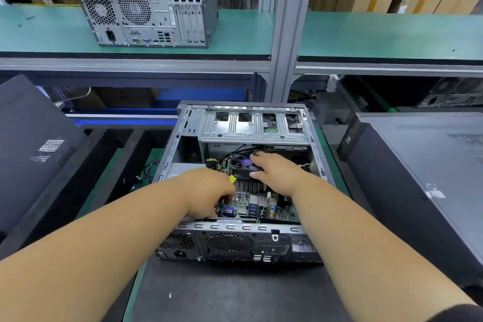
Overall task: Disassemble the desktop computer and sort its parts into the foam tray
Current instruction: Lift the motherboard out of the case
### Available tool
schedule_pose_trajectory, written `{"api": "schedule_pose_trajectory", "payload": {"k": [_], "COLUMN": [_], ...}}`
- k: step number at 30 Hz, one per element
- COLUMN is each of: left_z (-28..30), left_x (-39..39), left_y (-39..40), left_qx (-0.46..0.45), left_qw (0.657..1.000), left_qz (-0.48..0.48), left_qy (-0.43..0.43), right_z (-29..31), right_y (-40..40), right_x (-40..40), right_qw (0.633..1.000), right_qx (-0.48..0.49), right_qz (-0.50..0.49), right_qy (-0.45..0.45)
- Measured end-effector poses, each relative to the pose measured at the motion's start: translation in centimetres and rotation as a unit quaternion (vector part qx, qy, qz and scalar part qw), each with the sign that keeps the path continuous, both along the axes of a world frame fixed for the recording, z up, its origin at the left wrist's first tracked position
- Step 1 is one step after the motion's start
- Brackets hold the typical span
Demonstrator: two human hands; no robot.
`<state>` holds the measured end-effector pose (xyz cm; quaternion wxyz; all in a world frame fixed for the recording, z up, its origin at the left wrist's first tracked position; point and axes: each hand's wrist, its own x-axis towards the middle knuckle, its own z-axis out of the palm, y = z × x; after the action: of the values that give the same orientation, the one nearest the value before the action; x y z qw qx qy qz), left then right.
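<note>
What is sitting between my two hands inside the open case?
In the head view, the heatsink under the cooler fan lies between left hand and right hand.

The open computer case [243, 180] lies on the tabletop [235, 293] in the middle. Both hands reach into it, the left hand [209, 192] beside the right hand [277, 171]. A foam tray [112, 154] sits to its left. Another computer [147, 12] stands on the shelf [235, 34] behind.
</note>
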<state>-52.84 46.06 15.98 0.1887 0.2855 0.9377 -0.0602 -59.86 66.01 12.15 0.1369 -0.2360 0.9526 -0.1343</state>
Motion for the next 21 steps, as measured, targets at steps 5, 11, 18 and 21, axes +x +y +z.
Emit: {"api": "schedule_pose_trajectory", "payload": {"k": [5, 11, 18, 21], "left_z": [0.2, 0.0, -0.4, 0.2], "left_x": [-0.1, 0.0, 0.1, -0.1], "left_y": [0.6, 0.6, -0.5, -0.9], "left_qx": [-0.046, -0.025, 0.036, 0.038], "left_qw": [0.998, 0.997, 0.992, 0.988], "left_qz": [-0.038, -0.042, -0.052, -0.065], "left_qy": [0.035, 0.056, 0.111, 0.137], "right_z": [0.0, 0.7, 2.9, 3.5], "right_y": [0.1, 0.1, 1.6, 2.7], "right_x": [-0.1, 0.5, 3.2, 4.7], "right_qw": [1.0, 1.0, 0.987, 0.988], "right_qx": [0.004, -0.003, 0.066, 0.139], "right_qz": [-0.009, -0.023, -0.1, -0.059], "right_qy": [-0.008, 0.007, 0.103, 0.039]}}
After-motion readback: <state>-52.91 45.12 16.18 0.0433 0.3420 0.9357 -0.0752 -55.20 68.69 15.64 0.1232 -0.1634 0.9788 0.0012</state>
